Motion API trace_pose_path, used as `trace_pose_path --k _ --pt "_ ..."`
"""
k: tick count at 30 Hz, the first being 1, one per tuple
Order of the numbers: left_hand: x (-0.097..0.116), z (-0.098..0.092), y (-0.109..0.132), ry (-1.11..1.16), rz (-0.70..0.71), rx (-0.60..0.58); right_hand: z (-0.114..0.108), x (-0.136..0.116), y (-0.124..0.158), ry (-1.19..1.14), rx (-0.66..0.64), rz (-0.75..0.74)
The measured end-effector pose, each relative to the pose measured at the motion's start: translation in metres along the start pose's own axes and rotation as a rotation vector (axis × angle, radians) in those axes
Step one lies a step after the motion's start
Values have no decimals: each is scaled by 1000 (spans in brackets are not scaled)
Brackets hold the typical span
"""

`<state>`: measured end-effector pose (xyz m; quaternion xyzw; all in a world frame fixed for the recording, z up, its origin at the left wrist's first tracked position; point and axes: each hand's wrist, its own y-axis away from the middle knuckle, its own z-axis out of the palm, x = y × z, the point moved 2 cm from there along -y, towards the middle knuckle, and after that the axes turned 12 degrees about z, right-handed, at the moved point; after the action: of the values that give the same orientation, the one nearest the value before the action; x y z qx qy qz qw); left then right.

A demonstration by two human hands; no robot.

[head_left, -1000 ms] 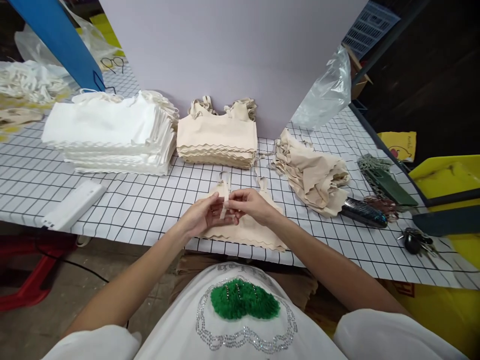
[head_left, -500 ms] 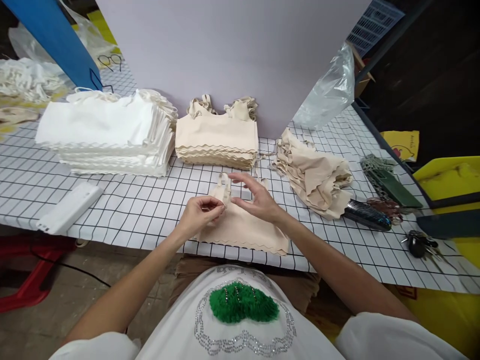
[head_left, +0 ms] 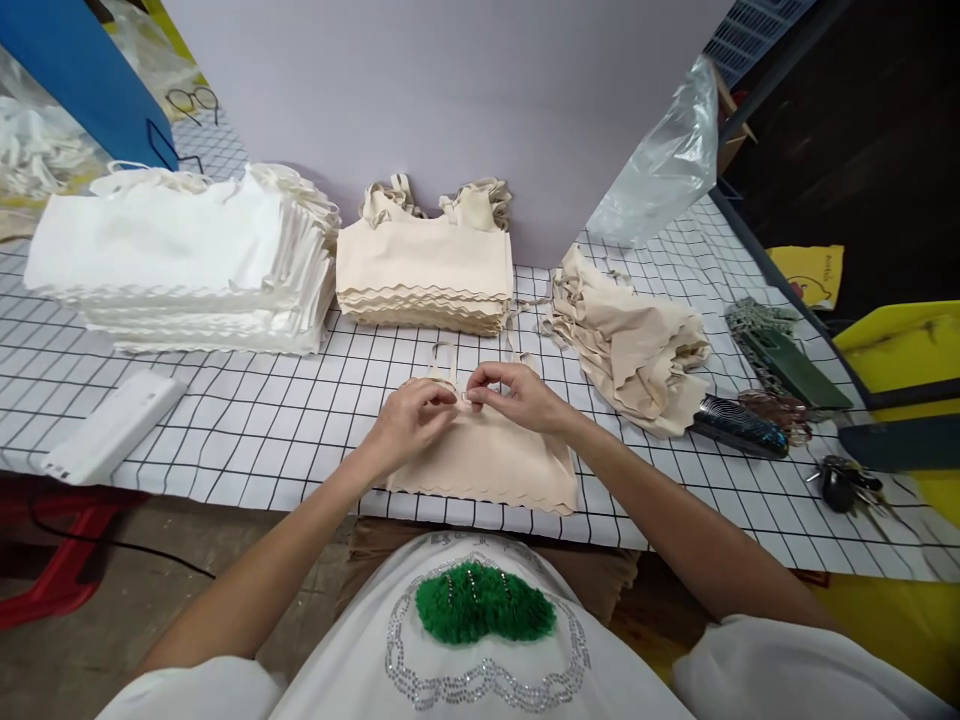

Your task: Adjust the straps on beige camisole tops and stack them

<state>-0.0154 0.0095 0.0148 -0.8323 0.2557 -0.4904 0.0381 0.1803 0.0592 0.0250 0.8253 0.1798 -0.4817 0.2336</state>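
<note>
A beige crop top (head_left: 491, 462) with a scalloped hem lies flat at the front edge of the grid-patterned table (head_left: 247, 420). My left hand (head_left: 411, 420) and my right hand (head_left: 517, 395) meet over its upper edge, near the left strap (head_left: 444, 358). Both hands have their fingers pinched together on the fabric at the neckline. What lies between the fingertips is too small to make out beyond the fabric.
Behind stand a neat beige stack (head_left: 424, 270), a larger white stack (head_left: 180, 265) to the left and a loose beige pile (head_left: 634, 340) to the right. A white box (head_left: 109, 427) lies left; a brush (head_left: 739, 427), phone (head_left: 784, 352) and keys (head_left: 844, 480) lie right.
My right hand, open and lifted half a second ago, has come down and pinched the top's upper edge beside my left hand. The view has shifted slightly.
</note>
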Motion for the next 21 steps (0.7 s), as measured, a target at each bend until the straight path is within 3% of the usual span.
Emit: trace_pose_path --k 5,10,21 --pt "-13 17 10 -320 -99 -91 3 16 3 32 83 -45" --pt "-14 21 10 -294 -133 -78 8 18 1 117 153 -163" --pt "-12 15 6 -361 -107 -127 18 33 1 140 216 -161"
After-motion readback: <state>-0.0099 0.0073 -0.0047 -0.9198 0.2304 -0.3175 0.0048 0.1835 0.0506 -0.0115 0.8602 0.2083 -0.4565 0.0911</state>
